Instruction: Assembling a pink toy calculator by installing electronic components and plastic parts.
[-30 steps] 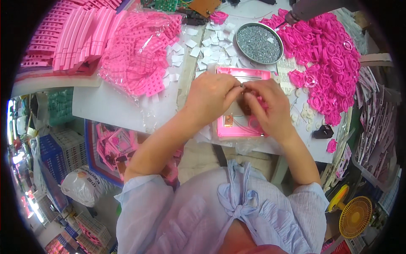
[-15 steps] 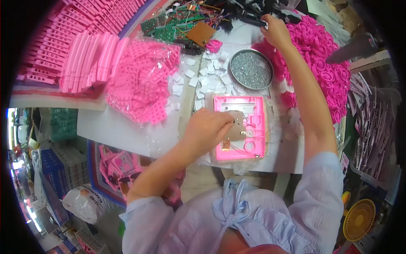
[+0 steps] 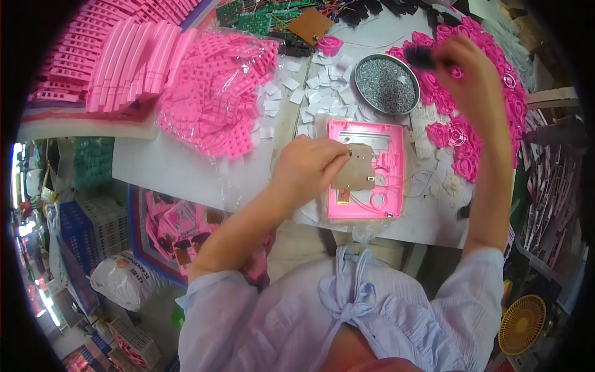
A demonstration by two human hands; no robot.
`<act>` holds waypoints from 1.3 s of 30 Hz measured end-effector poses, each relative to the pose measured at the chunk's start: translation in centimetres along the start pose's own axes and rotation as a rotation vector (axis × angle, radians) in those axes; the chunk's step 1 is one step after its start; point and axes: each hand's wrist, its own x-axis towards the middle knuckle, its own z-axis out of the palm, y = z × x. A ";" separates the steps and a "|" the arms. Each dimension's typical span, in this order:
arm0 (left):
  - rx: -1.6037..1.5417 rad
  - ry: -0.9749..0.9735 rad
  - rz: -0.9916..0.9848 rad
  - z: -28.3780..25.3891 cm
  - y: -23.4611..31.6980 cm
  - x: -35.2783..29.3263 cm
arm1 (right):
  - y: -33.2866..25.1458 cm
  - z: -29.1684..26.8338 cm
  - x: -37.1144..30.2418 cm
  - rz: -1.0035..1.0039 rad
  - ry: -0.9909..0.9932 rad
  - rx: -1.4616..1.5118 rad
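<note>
While the left hand (image 3: 310, 168) stays pinched at the brown board (image 3: 359, 170), the right hand (image 3: 469, 71) has moved nearer, gripping a black thing (image 3: 419, 57).

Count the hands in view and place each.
2: the left hand at the brown board in the pink casing; the right hand holding a dark object over the pink rings.

The casing (image 3: 398, 186) is bright pink, the plate (image 3: 361, 168) in it greyish brown. The blurred tool (image 3: 419, 57) is black. Speckled silver-grey fills the round dish (image 3: 357, 87); the piled rings (image 3: 463, 137) are deep magenta. The bagged parts (image 3: 211, 93) show a pink grid pattern, the small squares (image 3: 328, 99) white, the surface (image 3: 145, 160) whitish, the blouse (image 3: 291, 316) pale blue, the fan (image 3: 522, 323) yellow.
</note>
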 end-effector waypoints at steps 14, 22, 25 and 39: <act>-0.042 0.072 -0.062 0.4 0.2 0.2 | -10.7 5.0 -8.1 -0.158 -0.310 0.275; -0.064 0.034 -0.160 0.0 0.6 0.5 | -9.6 4.3 -12.0 -0.066 -0.239 0.334; -0.140 -0.078 -0.222 -0.7 0.8 1.1 | -8.8 4.6 -12.4 0.030 -0.342 0.482; 0.066 -0.451 0.155 -1.8 0.7 4.7 | -8.2 4.7 -10.8 -0.116 -0.341 0.484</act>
